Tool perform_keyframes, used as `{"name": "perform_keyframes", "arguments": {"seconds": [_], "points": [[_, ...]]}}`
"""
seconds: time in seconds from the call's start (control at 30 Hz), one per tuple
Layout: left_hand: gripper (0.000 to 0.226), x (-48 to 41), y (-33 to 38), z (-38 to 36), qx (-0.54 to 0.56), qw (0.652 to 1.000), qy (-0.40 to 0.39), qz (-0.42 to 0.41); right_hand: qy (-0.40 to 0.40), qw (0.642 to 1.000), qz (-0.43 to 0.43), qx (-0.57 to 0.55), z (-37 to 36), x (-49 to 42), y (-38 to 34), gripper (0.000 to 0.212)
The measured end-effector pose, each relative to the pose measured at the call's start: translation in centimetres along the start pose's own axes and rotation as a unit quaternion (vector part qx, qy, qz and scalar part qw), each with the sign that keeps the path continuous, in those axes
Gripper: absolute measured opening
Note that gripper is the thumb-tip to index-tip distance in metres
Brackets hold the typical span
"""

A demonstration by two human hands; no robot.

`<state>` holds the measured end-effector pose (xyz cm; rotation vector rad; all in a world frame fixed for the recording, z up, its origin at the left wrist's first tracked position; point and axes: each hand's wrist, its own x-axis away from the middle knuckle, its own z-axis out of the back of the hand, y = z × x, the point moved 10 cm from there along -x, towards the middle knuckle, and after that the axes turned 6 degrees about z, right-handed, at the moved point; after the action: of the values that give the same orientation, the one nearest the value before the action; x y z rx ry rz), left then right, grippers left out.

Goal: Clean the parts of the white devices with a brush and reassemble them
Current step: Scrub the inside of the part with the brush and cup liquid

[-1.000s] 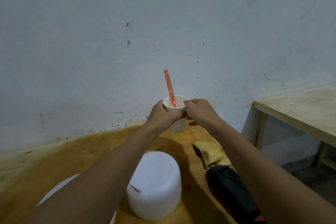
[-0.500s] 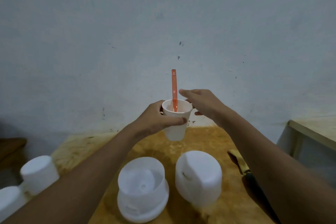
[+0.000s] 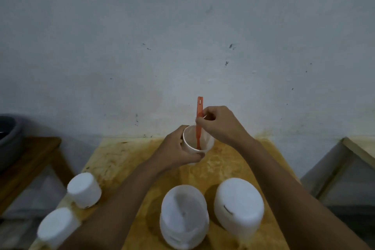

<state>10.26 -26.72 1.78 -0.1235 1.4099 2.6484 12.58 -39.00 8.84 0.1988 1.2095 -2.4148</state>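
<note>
My left hand (image 3: 176, 153) grips a small white cup (image 3: 192, 147) held above the far part of the wooden table (image 3: 113, 160). An orange brush (image 3: 199, 122) stands upright in the cup, and my right hand (image 3: 219, 126) pinches its handle. Nearer to me on the table sit an open white device base (image 3: 183, 217) and, to its right, a white domed cover (image 3: 238, 207) with a slot. Two more closed white devices (image 3: 84, 190) (image 3: 57, 227) stand at the table's left edge.
A pale wall (image 3: 182, 36) rises right behind the table. A dark wooden stand (image 3: 30, 158) holding a grey bowl (image 3: 8, 138) is at the left. A light wooden bench (image 3: 357, 154) is at the right.
The view has swung left and down, bringing more white devices into sight. My right hand moved from beside the cup's rim up onto the brush handle and closed on it.
</note>
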Motion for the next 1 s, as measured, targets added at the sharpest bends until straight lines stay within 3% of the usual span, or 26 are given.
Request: {"name": "perform_keyframes", "arguments": {"seconds": [0.47,0.63,0.7,0.8,1.0], "points": [[0.081,6.7,-5.2,3.2,-0.047,0.992,0.036,0.114,-0.197,0.971,-0.129,0.036,-4.7,6.2,-0.3,0.009],[0.081,8.0,-5.8,2.8,-0.078,0.991,0.034,0.101,-0.280,0.938,-0.151,0.140,-7.7,7.9,0.9,0.036],[0.080,8.2,-5.8,2.4,-0.084,0.992,0.031,0.094,-0.297,0.922,-0.135,0.206,-8.4,8.5,1.1,0.027],[0.081,8.5,-6.0,2.2,-0.092,0.991,0.030,0.093,-0.279,0.919,-0.115,0.253,-8.2,9.5,1.1,0.033],[0.081,9.2,-7.2,2.0,-0.102,0.988,0.034,0.109,-0.191,0.943,-0.127,0.240,-6.0,13.1,2.6,0.040]]}}
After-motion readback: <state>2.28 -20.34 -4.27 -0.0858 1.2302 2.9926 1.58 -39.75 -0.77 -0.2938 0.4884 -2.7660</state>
